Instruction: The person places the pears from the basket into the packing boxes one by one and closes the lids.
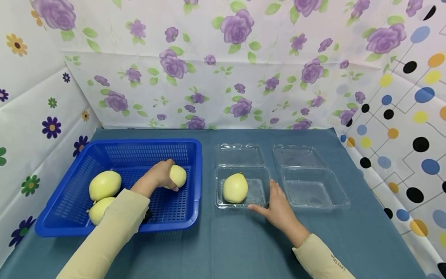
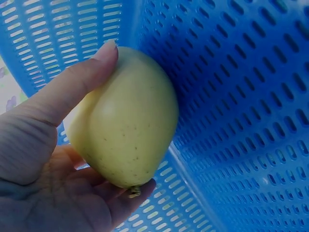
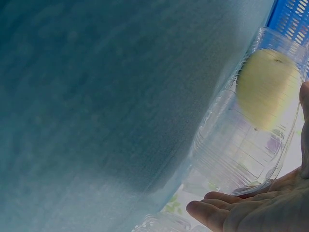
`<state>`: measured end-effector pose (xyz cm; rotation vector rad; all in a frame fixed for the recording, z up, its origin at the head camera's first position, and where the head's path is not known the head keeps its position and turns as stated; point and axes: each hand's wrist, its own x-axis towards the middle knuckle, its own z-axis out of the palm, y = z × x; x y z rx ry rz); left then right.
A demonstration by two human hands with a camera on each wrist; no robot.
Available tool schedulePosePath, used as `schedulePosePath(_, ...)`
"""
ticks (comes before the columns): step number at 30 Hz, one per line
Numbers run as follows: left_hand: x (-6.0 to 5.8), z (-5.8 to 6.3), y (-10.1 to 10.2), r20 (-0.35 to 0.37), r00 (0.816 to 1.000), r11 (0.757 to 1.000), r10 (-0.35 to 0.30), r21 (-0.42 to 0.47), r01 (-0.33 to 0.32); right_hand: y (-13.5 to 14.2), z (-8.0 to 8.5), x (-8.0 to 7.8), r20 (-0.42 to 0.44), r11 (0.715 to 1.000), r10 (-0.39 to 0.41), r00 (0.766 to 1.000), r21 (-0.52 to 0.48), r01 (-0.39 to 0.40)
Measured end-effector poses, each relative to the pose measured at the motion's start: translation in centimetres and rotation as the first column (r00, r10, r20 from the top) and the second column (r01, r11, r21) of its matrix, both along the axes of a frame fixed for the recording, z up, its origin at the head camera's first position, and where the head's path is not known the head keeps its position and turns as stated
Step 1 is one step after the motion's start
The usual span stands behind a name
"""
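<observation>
Inside the blue basket, my left hand (image 1: 161,174) grips a pale yellow pear (image 1: 178,176) near the basket's right side. The left wrist view has the thumb over this pear (image 2: 133,121) and the fingers beneath it, by the short stem. My right hand (image 1: 278,207) is spread at the near right corner of a clear plastic container (image 1: 258,201), its thumb at the front rim and its straight fingers along the right side. One pear (image 1: 235,188) sits in the left part of that container. The right wrist view also includes this pear (image 3: 268,89) through the clear wall.
The blue basket (image 1: 120,142) holds two more pears at its left, one (image 1: 105,185) behind the other (image 1: 99,211), which the left sleeve partly covers. A second clear container (image 1: 313,190) with its lid folded back lies at the right. Patterned cloth (image 1: 223,89) stands behind the table.
</observation>
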<state>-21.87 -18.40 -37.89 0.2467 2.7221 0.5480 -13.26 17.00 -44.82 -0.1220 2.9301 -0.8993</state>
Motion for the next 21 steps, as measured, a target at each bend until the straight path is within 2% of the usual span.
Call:
schedulePosePath(5, -0.08, -0.20, -0.05, -0.034, 0.999, 1.000, -0.021, 0.012, 0.021, -0.03, 0.00, 0.07, -0.001, 1.000, 0.000, 1.000, 0.003, 0.000)
schedulePosePath(15, -0.25, -0.23, -0.15, -0.015, 1.000, 1.000, -0.020, 0.010, 0.020, -0.02, -0.04, -0.01, -0.013, 1.000, -0.002, 1.000, 0.005, 0.002)
schedulePosePath(21, -0.35, -0.18, 0.00, -0.030, 0.999, 1.000, -0.024, -0.001, 0.024, 0.02, 0.07, -0.01, -0.008, 1.000, -0.003, 1.000, 0.008, 0.003)
